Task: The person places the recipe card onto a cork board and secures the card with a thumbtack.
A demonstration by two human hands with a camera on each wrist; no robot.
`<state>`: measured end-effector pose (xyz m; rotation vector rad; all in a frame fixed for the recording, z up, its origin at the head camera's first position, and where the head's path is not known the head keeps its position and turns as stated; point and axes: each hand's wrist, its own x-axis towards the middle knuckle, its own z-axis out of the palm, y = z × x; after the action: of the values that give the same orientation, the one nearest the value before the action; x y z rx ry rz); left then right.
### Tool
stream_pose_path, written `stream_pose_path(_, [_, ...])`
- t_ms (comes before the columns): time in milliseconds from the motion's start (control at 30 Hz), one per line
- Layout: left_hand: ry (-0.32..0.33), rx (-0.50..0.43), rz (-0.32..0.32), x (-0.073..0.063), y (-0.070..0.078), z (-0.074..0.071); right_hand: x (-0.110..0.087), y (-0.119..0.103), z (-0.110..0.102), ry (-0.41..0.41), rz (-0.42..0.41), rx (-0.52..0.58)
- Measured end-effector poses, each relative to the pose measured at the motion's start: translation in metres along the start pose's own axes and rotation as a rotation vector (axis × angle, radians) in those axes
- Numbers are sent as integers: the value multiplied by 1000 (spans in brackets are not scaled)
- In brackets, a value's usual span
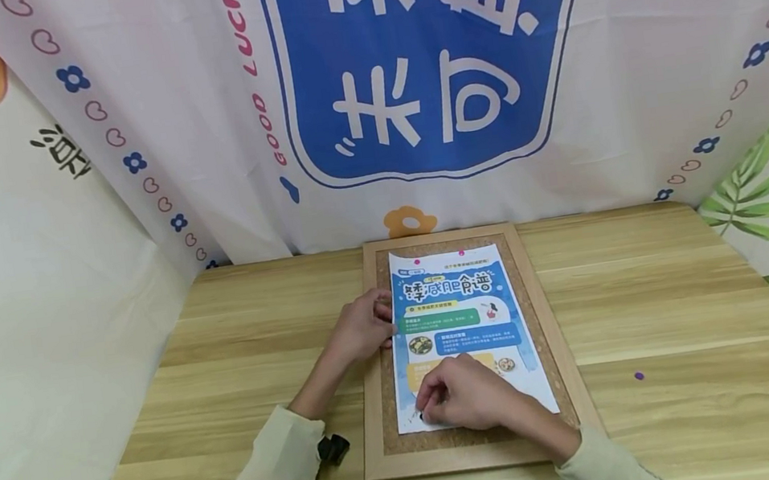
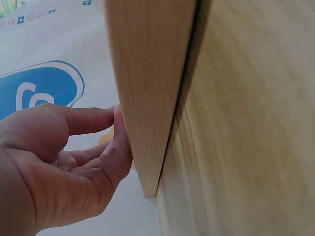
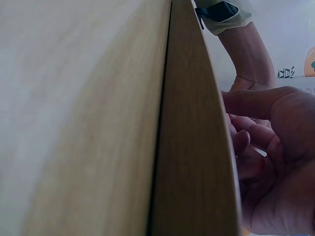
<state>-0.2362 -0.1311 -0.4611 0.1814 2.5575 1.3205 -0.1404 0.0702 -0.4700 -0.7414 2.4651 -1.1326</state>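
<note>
A blue and white printed poster [image 1: 464, 319] lies on a wood-framed cork board [image 1: 559, 363]. Two pink pins [image 1: 416, 262] are at its top edge. My left hand [image 1: 364, 325] rests its fingertips at the poster's left edge, over the board's frame. In the left wrist view, the thumb and bent fingers [image 2: 115, 157] touch the upper side of the frame [image 2: 147, 88]. At the poster's lower left corner, my right hand [image 1: 466, 395] curls its fingers and pinches a small dark thing [image 1: 421, 416], mostly hidden. The frame's edge [image 3: 194, 123] hides those fingertips in the right wrist view.
A small purple piece [image 1: 639, 375] lies on the wood-grain table [image 1: 653, 286], right of the board. Behind the table hangs a printed white curtain [image 1: 222, 172], close to the board's far end. Dark wrist straps sit at both sleeves.
</note>
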Motion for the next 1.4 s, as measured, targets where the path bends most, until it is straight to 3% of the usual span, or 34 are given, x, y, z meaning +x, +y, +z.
stream_pose_path(733, [-10,-9,-8,0,0,1,-3,0,-2,-45,-38,10])
stream_pose_path(1400, [-9,-23,-3,0,0,0,1,-2,1,34,-21,-25])
